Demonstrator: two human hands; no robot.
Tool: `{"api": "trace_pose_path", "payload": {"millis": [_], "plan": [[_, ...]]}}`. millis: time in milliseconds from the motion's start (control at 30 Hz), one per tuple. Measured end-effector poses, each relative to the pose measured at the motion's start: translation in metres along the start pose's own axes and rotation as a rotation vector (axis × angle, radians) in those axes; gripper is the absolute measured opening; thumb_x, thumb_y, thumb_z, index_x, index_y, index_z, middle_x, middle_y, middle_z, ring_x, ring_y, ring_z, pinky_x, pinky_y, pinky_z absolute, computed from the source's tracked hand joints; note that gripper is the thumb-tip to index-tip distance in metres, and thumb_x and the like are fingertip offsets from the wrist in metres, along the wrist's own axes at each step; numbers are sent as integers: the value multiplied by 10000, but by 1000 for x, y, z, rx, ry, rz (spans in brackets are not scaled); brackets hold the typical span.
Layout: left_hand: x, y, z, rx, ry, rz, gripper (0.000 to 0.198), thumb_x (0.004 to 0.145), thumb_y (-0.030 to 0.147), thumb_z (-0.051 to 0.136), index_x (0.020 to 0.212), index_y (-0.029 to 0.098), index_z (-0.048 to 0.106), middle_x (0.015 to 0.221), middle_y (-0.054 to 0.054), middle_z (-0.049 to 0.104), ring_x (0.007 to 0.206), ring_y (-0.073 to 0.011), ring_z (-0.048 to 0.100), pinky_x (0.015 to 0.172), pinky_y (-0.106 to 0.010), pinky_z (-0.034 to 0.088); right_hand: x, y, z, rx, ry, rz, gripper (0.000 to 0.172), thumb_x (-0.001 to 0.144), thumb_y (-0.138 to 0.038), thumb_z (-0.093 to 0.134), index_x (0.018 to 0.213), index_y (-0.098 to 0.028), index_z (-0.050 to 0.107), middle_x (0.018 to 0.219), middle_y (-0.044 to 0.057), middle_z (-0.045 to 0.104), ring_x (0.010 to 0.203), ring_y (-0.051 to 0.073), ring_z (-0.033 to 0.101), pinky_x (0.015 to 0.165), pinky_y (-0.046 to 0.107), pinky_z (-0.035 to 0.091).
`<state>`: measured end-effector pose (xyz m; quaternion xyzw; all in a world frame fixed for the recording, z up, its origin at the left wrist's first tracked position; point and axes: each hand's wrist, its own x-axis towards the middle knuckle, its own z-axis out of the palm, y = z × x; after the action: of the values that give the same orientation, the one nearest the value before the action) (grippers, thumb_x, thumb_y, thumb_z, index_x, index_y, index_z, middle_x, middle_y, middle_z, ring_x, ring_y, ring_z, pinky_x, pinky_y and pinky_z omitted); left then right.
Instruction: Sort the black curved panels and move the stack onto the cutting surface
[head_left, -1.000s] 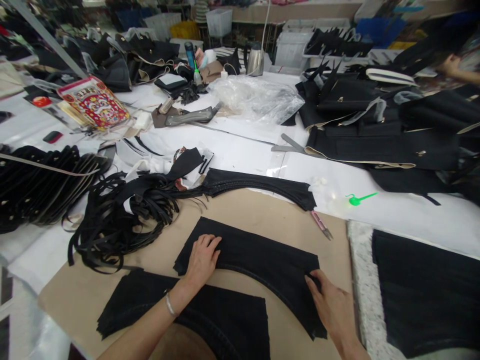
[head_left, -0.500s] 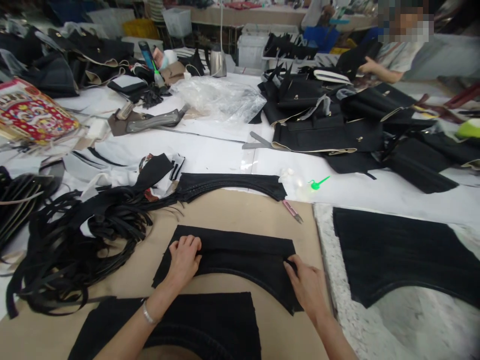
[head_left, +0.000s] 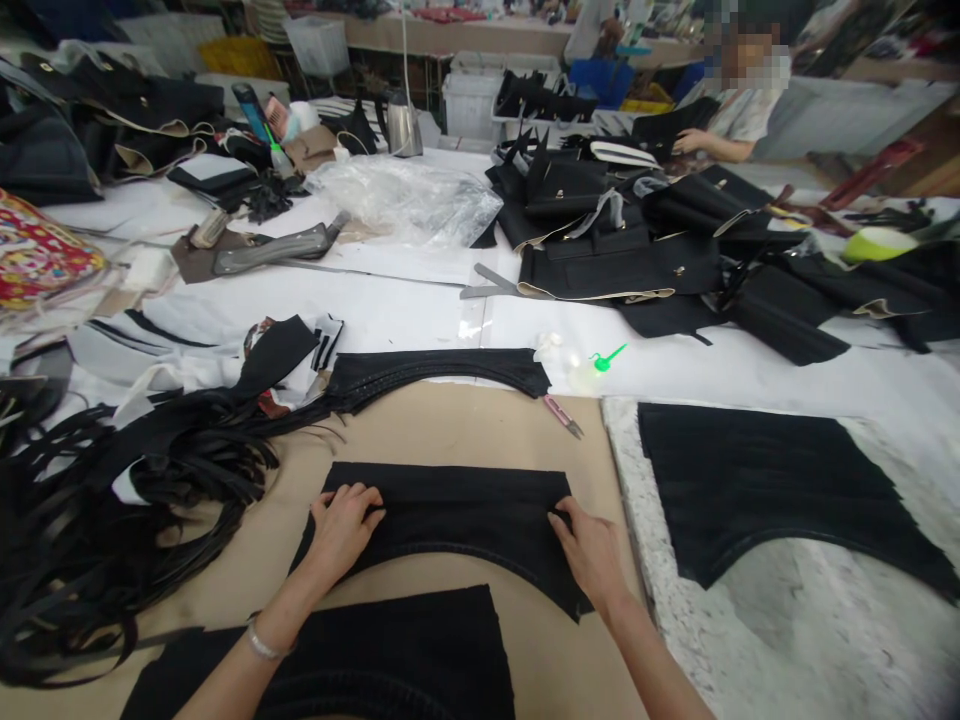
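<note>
head view looks down on a brown board (head_left: 465, 425) lying on the white counter (head_left: 420, 310). a curved black fabric piece (head_left: 457, 515) lies flat on the board, near the middle. left hand (head_left: 341, 525) rests palm down on the piece's left end, fingers together and bent at the tips, pressing the cloth rather than gripping it. right hand (head_left: 592, 550) lies on the right end the same way, fingers together, flat on the fabric. a second black piece (head_left: 390, 655) lies nearer, between the forearms. just beyond, a narrow curved black strip (head_left: 442, 365) runs along the board's far edge, with small pink snips (head_left: 562, 415) at its right end. a tangle of black straps (head_left: 142, 490) spreads to the left. to the right, another black panel (head_left: 757, 480) lies on a speckled slab (head_left: 810, 640). far right, another person's hand (head_left: 686, 142) rests among black bags.
</note>
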<state>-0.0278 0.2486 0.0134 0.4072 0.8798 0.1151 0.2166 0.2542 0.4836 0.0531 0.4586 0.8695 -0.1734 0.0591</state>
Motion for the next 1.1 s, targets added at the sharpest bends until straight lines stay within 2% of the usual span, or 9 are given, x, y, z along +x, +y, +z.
{"api": "trace_pose_path", "payload": {"millis": [133, 333, 533, 633, 767, 933, 1000, 1100], "plan": [[2, 1, 0, 11, -13, 2, 145, 844, 227, 498, 880, 246, 638, 951, -31, 645, 1006, -235, 530, 957, -502, 244, 0, -1, 1, 5, 3, 8, 236, 936, -335, 352, 995, -227, 554, 786, 23, 689, 841, 244, 659, 891, 399, 329], [0, 4, 1, 44, 13, -13, 142, 849, 212, 499, 890, 238, 632, 952, -34, 646, 994, -233, 537, 960, -500, 236, -2, -1, 2, 13, 10, 5, 214, 944, -338, 352, 987, -233, 533, 761, 9, 675, 794, 226, 651, 853, 373, 338], [-3, 8, 2, 59, 50, -31, 119, 853, 217, 509, 857, 231, 628, 938, -35, 650, 984, -233, 544, 962, -485, 232, -2, -4, 13, -1, 71, 32, 198, 936, -301, 362, 962, -219, 540, 792, 30, 682, 803, 234, 649, 851, 387, 329], [-3, 9, 3, 55, 64, -43, 106, 851, 220, 518, 858, 234, 623, 934, -36, 653, 989, -236, 542, 968, -484, 227, -5, -4, 21, -3, 128, 66, 214, 937, -328, 365, 1010, -211, 528, 866, 51, 686, 849, 245, 643, 860, 396, 329], [-5, 10, 5, 46, 121, -82, 66, 837, 243, 549, 883, 225, 593, 945, -39, 638, 981, -239, 535, 953, -470, 255, -8, -1, 28, 20, 236, 138, 313, 930, -415, 365, 1117, -187, 470, 1062, 111, 649, 1017, 272, 598, 864, 406, 342], [-13, 6, 9, -36, 280, -218, 225, 844, 284, 557, 1060, 218, 555, 1103, -78, 588, 1070, -259, 513, 954, -459, 297, -13, 0, 30, 77, 330, 149, 477, 913, -564, 302, 1140, -180, 471, 1054, 126, 611, 1019, 287, 565, 852, 435, 366], [-18, -4, 7, -118, 338, -307, 288, 854, 275, 544, 1136, 222, 528, 1184, -92, 558, 1133, -266, 492, 941, -445, 330, -14, -1, 31, 53, 352, 144, 564, 898, -629, 253, 1156, -179, 474, 1045, 131, 602, 1020, 304, 555, 845, 459, 378], [-25, -25, 3, -165, 374, -507, 347, 837, 256, 568, 1173, 195, 510, 1185, -107, 556, 1162, -283, 481, 900, -422, 378, -14, -1, 33, -4, 393, 143, 718, 851, -731, 188, 1162, -163, 498, 1056, 163, 592, 1019, 352, 546, 815, 488, 409]]}}
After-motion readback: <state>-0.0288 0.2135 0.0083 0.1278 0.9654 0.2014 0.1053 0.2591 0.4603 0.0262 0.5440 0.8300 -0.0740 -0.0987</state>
